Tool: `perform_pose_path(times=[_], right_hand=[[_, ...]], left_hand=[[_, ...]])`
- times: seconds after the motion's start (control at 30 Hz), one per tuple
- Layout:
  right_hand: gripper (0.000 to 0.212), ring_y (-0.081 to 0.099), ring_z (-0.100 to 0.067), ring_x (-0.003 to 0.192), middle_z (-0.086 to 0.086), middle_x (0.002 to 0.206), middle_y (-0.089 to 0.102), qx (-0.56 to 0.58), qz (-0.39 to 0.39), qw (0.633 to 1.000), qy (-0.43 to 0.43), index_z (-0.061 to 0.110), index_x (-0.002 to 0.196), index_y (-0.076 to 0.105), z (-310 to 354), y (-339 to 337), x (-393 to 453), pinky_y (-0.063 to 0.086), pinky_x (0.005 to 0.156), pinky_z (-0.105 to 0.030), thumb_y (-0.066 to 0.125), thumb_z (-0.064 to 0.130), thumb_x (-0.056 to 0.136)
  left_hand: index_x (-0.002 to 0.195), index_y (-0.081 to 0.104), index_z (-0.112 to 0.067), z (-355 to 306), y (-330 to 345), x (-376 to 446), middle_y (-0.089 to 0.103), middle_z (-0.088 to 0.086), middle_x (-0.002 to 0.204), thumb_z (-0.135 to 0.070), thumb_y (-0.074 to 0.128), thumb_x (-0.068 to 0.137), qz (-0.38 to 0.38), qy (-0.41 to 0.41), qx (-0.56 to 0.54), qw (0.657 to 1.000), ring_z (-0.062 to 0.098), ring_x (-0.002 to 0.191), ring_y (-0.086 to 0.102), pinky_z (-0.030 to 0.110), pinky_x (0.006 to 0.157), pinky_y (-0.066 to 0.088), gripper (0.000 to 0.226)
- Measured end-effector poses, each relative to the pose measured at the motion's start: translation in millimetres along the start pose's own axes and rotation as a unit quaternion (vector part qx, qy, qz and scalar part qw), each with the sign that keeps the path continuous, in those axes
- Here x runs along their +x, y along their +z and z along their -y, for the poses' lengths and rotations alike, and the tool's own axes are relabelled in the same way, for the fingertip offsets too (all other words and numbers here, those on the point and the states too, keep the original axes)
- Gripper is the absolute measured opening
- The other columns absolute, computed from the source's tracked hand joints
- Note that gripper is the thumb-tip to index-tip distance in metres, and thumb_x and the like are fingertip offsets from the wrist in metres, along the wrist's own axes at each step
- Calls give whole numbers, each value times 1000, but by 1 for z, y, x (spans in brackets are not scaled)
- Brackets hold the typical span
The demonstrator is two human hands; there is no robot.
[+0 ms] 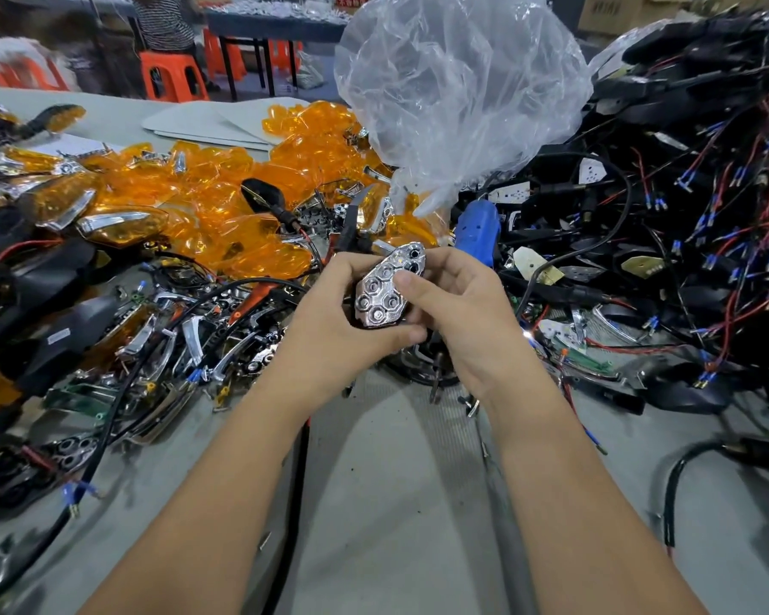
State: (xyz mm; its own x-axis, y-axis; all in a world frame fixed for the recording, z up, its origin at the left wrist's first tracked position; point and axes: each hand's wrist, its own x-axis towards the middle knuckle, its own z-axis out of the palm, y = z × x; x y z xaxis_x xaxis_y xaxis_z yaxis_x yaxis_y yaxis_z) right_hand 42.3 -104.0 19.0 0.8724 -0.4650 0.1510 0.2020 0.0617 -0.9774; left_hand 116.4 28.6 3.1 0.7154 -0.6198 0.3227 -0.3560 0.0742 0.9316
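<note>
At left, a heap of translucent amber plastic lenses [223, 201], close for picking. Centre, above the grey table [396, 472]: a faceted chrome reflector with round sockets [385, 290], cupped in the left hand [342, 317] and pinched, thumb on its face, by the right hand [460, 312], likely for seating. Rightward, tangled black wired housings [684, 241].

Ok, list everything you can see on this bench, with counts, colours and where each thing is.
chrome reflector: one, silver, held between both hands
lenses: a heap, orange, left-centre of the table
plastic bag: one, clear, behind the hands
wired housings: a heap, black with red and black wires, right
chrome trims: many, silver, left of the hands
tool: one, blue, behind the right hand
stools: several, orange, background
table: one, grey, beneath it all
left hand: one, grips the reflector
right hand: one, thumb on the reflector
</note>
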Motion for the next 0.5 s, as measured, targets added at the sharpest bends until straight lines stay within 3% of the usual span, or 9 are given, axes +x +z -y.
perform_pose_path(times=[0.17, 0.3, 0.4, 0.5], right_hand=[[25, 57, -9, 52, 0, 75, 64, 11, -14, 1000, 5, 12, 97, 65, -1, 0, 0, 47, 49, -20, 74, 19, 75], [15, 52, -10, 49, 8, 74, 62, 14, 6, 1000, -14, 24, 103, 69, 2, 0, -2, 46, 47, -22, 65, 25, 88], [21, 52, -12, 48, 8, 76, 64, 9, -2, 999, -31, 26, 96, 75, 3, 2, -3, 47, 45, -23, 55, 20, 101], [27, 53, -14, 48, 1, 75, 64, -31, -22, 999, -19, 28, 89, 76, 1, 3, -2, 48, 46, -24, 56, 12, 99]], left_hand=[[111, 68, -43, -7, -3, 0, 73, -17, 110, -26, 84, 72, 19, 41, -38, 998, 2, 102, 68, 12, 81, 51, 46], [111, 64, -54, -8, -6, 0, 68, -33, 110, -20, 83, 76, 26, 53, -10, 998, -10, 109, 62, 3, 85, 44, 52], [121, 63, -42, -2, -9, 1, 68, -28, 115, -16, 81, 77, 31, 45, -2, 999, -7, 114, 60, 6, 91, 44, 54], [127, 64, -31, 0, -9, -2, 70, -24, 116, -19, 79, 76, 24, 34, 25, 999, -6, 112, 62, 11, 92, 48, 55]])
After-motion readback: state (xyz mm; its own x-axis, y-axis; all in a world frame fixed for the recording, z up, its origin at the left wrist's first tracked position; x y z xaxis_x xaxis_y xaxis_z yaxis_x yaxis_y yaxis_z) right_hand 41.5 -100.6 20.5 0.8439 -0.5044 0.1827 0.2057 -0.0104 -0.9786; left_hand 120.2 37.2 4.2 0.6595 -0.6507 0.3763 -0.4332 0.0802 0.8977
